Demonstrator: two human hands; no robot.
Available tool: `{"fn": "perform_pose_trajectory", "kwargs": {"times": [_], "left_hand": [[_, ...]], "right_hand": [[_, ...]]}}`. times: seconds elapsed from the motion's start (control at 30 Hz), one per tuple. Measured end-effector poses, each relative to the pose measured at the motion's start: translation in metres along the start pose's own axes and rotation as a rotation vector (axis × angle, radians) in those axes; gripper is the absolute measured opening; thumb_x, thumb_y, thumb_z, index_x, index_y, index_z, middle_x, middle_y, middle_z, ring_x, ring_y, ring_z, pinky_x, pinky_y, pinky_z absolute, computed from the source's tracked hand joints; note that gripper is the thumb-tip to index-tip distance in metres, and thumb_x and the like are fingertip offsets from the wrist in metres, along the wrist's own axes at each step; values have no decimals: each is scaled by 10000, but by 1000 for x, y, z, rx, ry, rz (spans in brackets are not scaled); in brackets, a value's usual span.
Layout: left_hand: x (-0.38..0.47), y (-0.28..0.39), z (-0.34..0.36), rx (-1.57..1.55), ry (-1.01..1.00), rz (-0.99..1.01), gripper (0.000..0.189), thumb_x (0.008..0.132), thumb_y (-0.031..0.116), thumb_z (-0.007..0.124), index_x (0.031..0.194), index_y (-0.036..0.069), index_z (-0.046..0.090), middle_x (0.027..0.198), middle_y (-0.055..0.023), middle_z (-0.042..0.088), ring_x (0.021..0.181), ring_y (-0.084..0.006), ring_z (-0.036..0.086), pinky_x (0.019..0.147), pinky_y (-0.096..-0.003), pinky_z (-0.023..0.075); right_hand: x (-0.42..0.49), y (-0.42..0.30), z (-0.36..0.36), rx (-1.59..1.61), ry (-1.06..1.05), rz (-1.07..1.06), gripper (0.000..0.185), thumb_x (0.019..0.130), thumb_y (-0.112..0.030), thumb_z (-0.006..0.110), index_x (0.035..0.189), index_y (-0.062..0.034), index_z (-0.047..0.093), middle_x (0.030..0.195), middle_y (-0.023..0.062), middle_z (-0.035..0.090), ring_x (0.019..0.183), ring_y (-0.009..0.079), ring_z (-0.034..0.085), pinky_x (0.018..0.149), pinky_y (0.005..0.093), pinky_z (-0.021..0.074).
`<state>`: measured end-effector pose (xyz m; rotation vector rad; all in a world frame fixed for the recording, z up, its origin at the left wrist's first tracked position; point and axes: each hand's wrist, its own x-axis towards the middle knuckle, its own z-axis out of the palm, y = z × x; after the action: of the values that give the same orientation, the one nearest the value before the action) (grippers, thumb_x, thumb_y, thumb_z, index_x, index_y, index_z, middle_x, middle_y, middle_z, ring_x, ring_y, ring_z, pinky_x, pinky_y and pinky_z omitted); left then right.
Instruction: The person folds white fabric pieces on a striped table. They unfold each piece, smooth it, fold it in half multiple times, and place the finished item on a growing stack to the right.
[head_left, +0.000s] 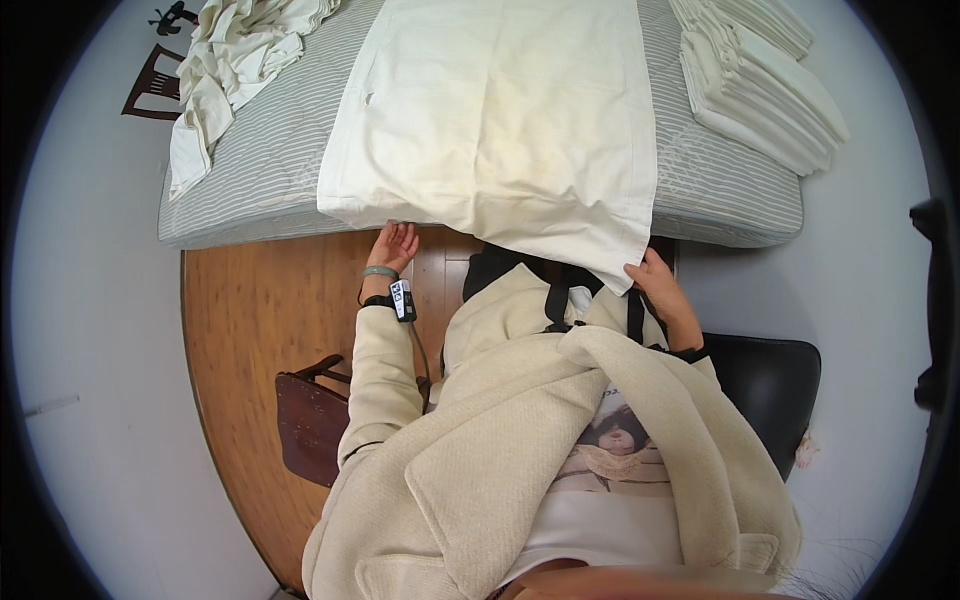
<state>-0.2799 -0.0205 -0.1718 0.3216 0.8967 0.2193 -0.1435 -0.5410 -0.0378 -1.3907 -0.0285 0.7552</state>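
A white cotton cloth (495, 127), like a pillowcase, lies lengthwise over a striped mattress (277, 142), its near end hanging past the edge. Yellowish stains and a centre crease mark it, and a small hole or dark spot shows near its left side. My right hand (664, 289) pinches the near right corner, pulled down toward my lap. Under the near left hem is my left hand (397, 246), palm up with fingers slightly curled and apart. Its fingertips meet the hem, with no clear grip on the fabric.
Crumpled white cloths (240, 67) lie at the mattress's left; a folded white stack (757, 97) sits at its right. A dark wooden chair (311, 427) stands left of me, a black seat (761, 390) right. Another chair (154, 86) is beyond the mattress. A cable (421, 352) hangs from my left wrist device.
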Motion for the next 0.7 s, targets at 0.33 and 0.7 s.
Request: {"fn": "perform_pose_trajectory", "kwargs": {"times": [0.33, 0.7], "left_hand": [[9, -10, 0, -129, 40, 62, 288, 876, 267, 718, 1109, 133, 613, 1166, -55, 605, 1155, -272, 533, 963, -446, 456], [11, 22, -17, 16, 222, 403, 757, 889, 247, 685, 1497, 265, 234, 1490, -47, 360, 1371, -342, 305, 1019, -526, 327]], "right_hand": [[2, 7, -6, -103, 47, 148, 405, 922, -92, 588, 1297, 27, 490, 1205, 95, 621, 1031, 162, 622, 856, 308, 512], [11, 16, -17, -125, 64, 222, 396, 949, -121, 569, 1302, 38, 487, 1207, 108, 622, 1030, 170, 619, 856, 302, 500]]}}
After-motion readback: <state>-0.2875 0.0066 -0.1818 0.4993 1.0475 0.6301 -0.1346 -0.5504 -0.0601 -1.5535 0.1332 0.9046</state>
